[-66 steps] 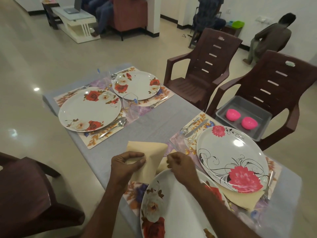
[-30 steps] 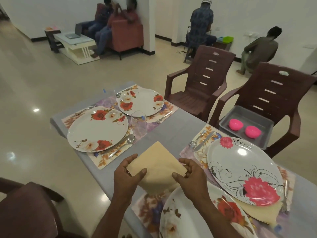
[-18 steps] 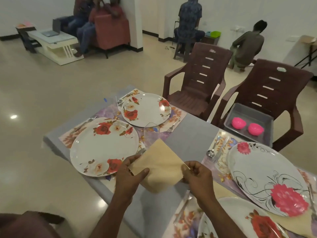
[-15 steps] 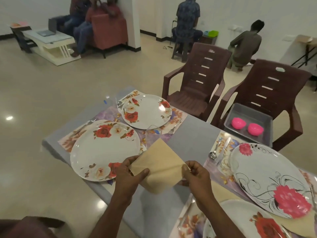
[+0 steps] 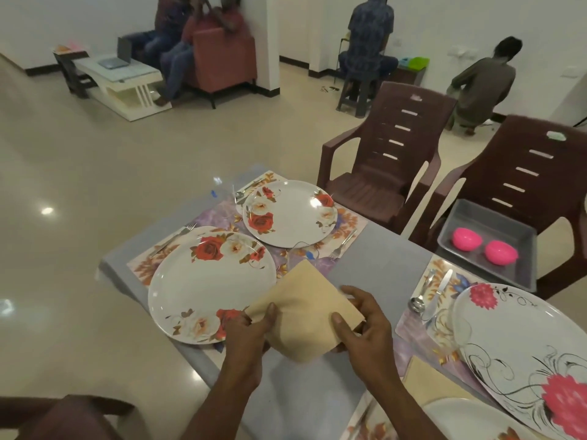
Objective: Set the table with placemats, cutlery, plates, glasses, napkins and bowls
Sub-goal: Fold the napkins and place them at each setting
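A beige folded napkin [image 5: 305, 309] hangs over the grey table [image 5: 374, 265], held at its left corner by my left hand [image 5: 247, 331] and at its right corner by my right hand [image 5: 362, 325]. Just left of it lies a rose-patterned plate [image 5: 203, 281] on a floral placemat [image 5: 143, 268] with a fork [image 5: 173, 238]. A second rose plate [image 5: 290, 214] lies behind it. At the right a plate with pink flowers [image 5: 514, 341] sits beside a spoon [image 5: 419, 296] and a knife [image 5: 440, 290]. Another napkin [image 5: 428, 382] lies under that plate's edge.
Two brown plastic chairs [image 5: 381, 160] stand at the table's far side. The right one holds a grey tray [image 5: 521, 236] with two pink bowls [image 5: 467, 239]. A clear glass [image 5: 301, 252] stands between the rose plates. A dark chair [image 5: 63, 417] is at the bottom left. People sit in the background.
Both hands have carried the napkin from the near place setting leftward, toward the rose plate on the left. The view has shifted left with them.
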